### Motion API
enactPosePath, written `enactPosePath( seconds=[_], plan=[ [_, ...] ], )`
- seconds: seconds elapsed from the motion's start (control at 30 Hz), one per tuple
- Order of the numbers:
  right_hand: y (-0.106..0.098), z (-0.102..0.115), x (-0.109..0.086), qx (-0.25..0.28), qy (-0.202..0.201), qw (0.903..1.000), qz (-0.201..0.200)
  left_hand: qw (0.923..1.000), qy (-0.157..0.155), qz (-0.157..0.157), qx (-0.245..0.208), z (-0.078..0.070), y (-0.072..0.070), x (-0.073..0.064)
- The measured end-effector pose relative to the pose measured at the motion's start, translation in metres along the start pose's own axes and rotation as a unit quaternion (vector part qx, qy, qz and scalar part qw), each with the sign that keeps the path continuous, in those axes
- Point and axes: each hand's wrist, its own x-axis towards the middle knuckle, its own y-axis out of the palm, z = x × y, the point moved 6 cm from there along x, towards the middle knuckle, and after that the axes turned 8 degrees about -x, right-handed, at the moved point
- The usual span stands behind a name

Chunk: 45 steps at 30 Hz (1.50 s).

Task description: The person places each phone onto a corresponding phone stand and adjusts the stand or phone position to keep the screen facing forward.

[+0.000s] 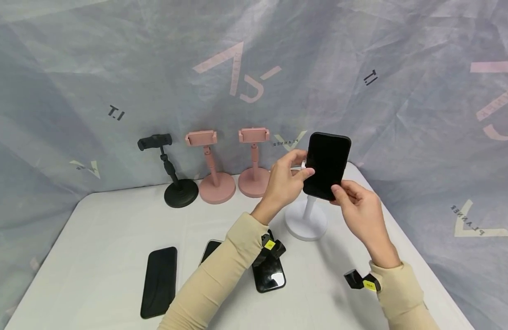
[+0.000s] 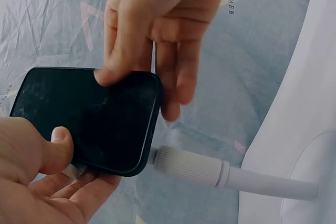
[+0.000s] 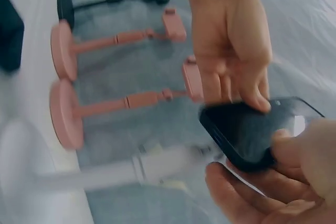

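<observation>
A black rectangular phone (image 1: 327, 161) is pinched by left hand (image 1: 285, 179) and right hand (image 1: 363, 213). It is held portrait — before a white round-based stand (image 1: 306, 223).

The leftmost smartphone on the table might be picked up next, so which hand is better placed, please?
Probably the left hand: it is nearer the leftmost smartphone, while the right hand, also gripping the raised smartphone, is farther across.

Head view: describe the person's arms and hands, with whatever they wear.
Both arms have plain beige sleeves, left sleeve and right sleeve alike. The left hand and right hand wear no gloves. At each cuff sits a small black camera, left camera and right camera, bearing a yellow label too small to read. No cables show.
</observation>
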Motion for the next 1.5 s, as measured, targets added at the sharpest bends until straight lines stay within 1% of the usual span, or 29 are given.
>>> enactPosePath(
  seconds=[0.1, 0.17, 0.23, 0.3, 0.37, 0.43, 0.5, 0.63, 0.8, 0.83, 0.93, 1.07, 1.17, 1.27, 1.37, 1.5],
  plan=[
    [-0.008, -0.002, 0.002, -0.027, -0.017, 0.9981, -0.053, 1.0, 0.0, -0.005, -0.004, 0.001, 0.002, 0.0],
    [-0.012, -0.002, 0.004, -0.015, -0.035, 0.9956, -0.086, 1.0, -0.003, -0.008, -0.003, 0.001, 0.003, 0.0],
    [-0.013, -0.002, 0.008, 0.005, -0.061, 0.9926, -0.105, 0.9999, -0.007, -0.01, -0.001, 0.001, 0.003, 0.0],
    [-0.01, -0.004, 0.013, 0.029, -0.09, 0.9897, -0.107, 0.9998, -0.012, -0.012, 0.005, 0.001, 0.003, 0.0],
    [-0.005, -0.007, 0.019, 0.065, -0.116, 0.9866, -0.095, 0.9998, -0.015, -0.015, 0.006, 0.001, 0.002, 0.0],
    [0.0, -0.011, 0.022, 0.101, -0.138, 0.9813, -0.087, 0.9997, -0.017, -0.017, 0.004, 0.001, 0.002, -0.001],
    [0.002, -0.015, 0.024, 0.129, -0.159, 0.9745, -0.091, 0.9997, -0.016, -0.016, 0.001, 0.002, 0.004, -0.001],
    [-0.001, -0.017, 0.024, 0.151, -0.19, 0.963, -0.118, 0.9998, -0.015, -0.011, 0.002, 0.002, 0.006, -0.001],
    [-0.003, -0.017, 0.025, 0.17, -0.215, 0.9524, -0.134, 0.9998, -0.016, -0.009, 0.01, 0.002, 0.005, -0.003],
    [-0.003, -0.016, 0.025, 0.165, -0.222, 0.9513, -0.137, 0.9998, -0.015, -0.008, 0.011, 0.001, 0.005, -0.003],
    [-0.007, -0.012, 0.024, 0.123, -0.258, 0.9457, -0.154, 0.9998, -0.013, -0.006, 0.013, 0.002, 0.005, -0.002],
    [-0.012, -0.003, 0.023, 0.051, -0.313, 0.9323, -0.174, 0.9998, -0.012, -0.006, 0.013, 0.003, 0.005, -0.001],
    [-0.014, 0.002, 0.023, 0.011, -0.341, 0.9249, -0.167, 0.9998, -0.014, -0.01, 0.011, 0.004, 0.003, -0.001],
    [-0.016, 0.005, 0.025, -0.018, -0.359, 0.9204, -0.153, 0.9997, -0.018, -0.013, 0.01, 0.004, 0.002, 0.0],
    [-0.019, 0.006, 0.025, -0.037, -0.371, 0.9168, -0.142, 0.9996, -0.022, -0.012, 0.01, 0.004, 0.001, 0.001],
    [-0.022, 0.008, 0.024, -0.056, -0.392, 0.9084, -0.135, 0.9994, -0.028, -0.017, 0.011, 0.004, -0.001, 0.002]
  ],
)
